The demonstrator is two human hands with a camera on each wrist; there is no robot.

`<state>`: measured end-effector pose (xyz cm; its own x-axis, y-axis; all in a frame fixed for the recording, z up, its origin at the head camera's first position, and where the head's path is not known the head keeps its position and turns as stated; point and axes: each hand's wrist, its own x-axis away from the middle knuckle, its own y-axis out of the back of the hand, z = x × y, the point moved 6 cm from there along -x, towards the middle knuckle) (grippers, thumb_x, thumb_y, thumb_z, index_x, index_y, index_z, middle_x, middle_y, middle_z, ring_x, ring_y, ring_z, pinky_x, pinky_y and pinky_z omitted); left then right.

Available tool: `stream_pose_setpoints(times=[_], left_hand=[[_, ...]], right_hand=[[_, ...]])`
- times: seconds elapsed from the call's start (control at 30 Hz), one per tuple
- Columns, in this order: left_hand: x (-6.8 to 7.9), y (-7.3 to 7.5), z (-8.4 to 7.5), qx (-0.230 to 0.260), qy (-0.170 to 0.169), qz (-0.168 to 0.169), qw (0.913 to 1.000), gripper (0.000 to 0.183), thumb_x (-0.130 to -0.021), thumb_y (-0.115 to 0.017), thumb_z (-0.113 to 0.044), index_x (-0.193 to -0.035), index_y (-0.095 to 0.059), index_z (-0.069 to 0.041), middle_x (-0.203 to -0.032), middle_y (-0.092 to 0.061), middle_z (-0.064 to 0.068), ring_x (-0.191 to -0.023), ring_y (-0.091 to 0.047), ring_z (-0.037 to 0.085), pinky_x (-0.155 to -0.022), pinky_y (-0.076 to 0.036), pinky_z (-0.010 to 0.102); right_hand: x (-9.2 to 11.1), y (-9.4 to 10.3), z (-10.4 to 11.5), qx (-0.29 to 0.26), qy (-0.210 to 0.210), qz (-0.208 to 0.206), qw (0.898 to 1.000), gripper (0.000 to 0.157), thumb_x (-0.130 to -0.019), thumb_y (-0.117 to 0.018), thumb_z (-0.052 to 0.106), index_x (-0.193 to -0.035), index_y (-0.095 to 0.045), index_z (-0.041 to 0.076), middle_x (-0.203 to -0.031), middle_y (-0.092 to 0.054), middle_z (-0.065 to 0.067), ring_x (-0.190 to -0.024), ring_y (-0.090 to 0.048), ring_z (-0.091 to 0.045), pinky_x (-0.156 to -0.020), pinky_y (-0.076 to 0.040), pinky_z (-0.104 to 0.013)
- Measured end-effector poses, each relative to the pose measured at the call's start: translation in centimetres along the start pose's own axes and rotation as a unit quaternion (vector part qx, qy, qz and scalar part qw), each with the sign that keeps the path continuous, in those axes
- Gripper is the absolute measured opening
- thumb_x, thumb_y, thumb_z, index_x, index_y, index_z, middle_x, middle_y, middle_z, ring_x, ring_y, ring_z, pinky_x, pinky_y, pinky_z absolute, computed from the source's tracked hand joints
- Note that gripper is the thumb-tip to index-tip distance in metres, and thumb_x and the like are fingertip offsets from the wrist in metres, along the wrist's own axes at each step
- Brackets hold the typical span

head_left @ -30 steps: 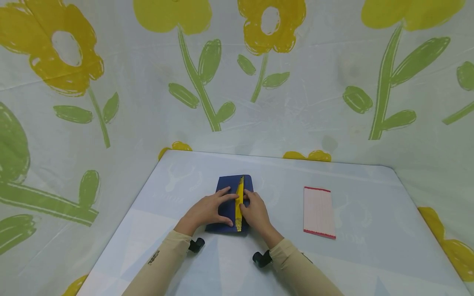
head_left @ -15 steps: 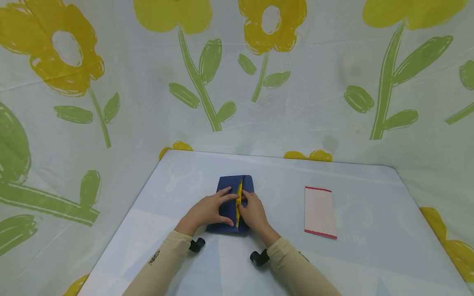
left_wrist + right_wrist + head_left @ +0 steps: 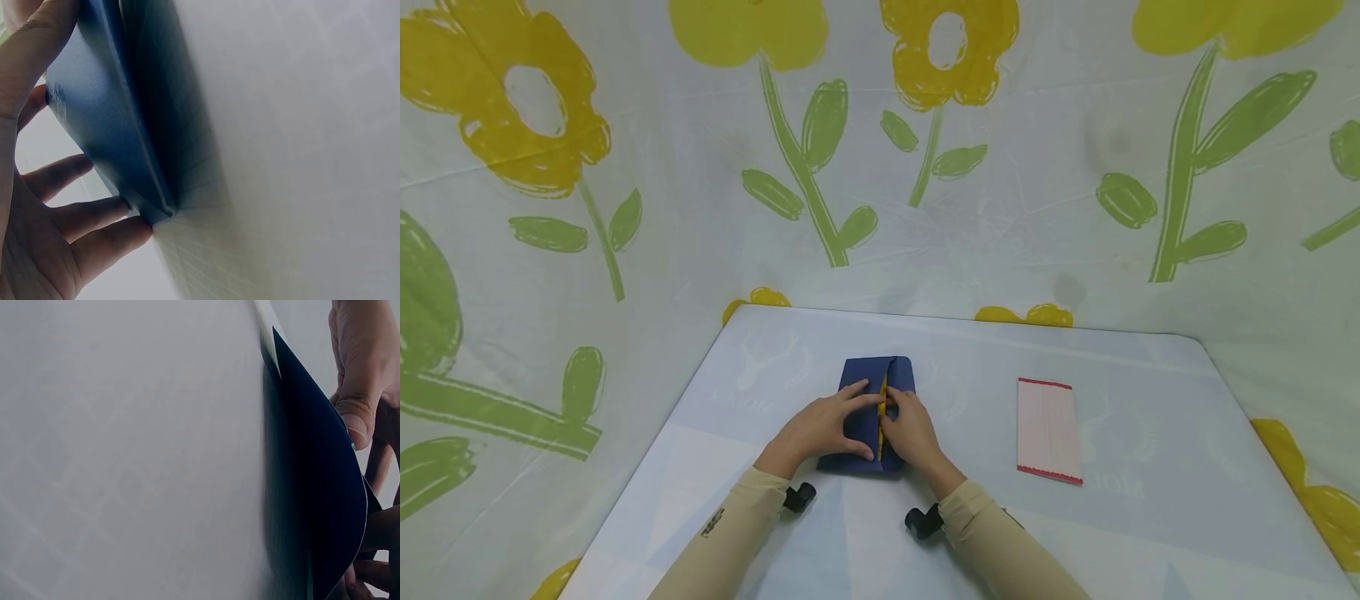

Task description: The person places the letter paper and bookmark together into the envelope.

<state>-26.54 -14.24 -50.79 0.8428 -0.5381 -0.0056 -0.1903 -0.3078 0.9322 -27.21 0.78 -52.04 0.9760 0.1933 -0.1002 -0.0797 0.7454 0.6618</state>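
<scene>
A dark blue paper envelope (image 3: 861, 371) lies on the table with its flap side to the right; its edge also fills part of the left wrist view (image 3: 115, 119). My left hand (image 3: 823, 423) rests on the envelope's left part, fingers spread and fairly straight, the index fingertip near the pocket's opening. A narrow strip of a yellow card (image 3: 882, 442) shows in that opening, the rest hidden inside. My right hand (image 3: 917, 432) pinches the yellow card near its middle, above the flap. The right wrist view shows the thumb beside the raised blue flap (image 3: 319, 469).
To the right, a pale pink lined sheet (image 3: 1048, 429) with red top and bottom edges lies flat on the light blue-grey patterned table (image 3: 970, 358). Behind and around the table hangs a white cloth (image 3: 1022, 208) printed with yellow flowers.
The yellow card has slid leftward into the envelope, so its visible strip has narrowed. My right hand has shifted slightly left with it; the left hand has stayed in place.
</scene>
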Motion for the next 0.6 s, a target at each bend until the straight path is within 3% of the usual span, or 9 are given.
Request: stream_pose_setpoints(times=[0.6], left_hand=[[0.01, 0.11, -0.16, 0.002, -0.003, 0.001, 1.0, 0.089, -0.073, -0.084, -0.06, -0.151, -0.049, -0.034, -0.162, -0.036, 0.012, -0.121, -0.063, 0.038, -0.094, -0.055, 0.049]], right_hand=[[0.33, 0.49, -0.35, -0.013, -0.006, -0.003, 1.0, 0.052, -0.092, -0.071, 0.011, -0.14, -0.056, -0.005, -0.116, -0.064, -0.014, -0.098, -0.063, -0.024, -0.083, -0.054, -0.041]])
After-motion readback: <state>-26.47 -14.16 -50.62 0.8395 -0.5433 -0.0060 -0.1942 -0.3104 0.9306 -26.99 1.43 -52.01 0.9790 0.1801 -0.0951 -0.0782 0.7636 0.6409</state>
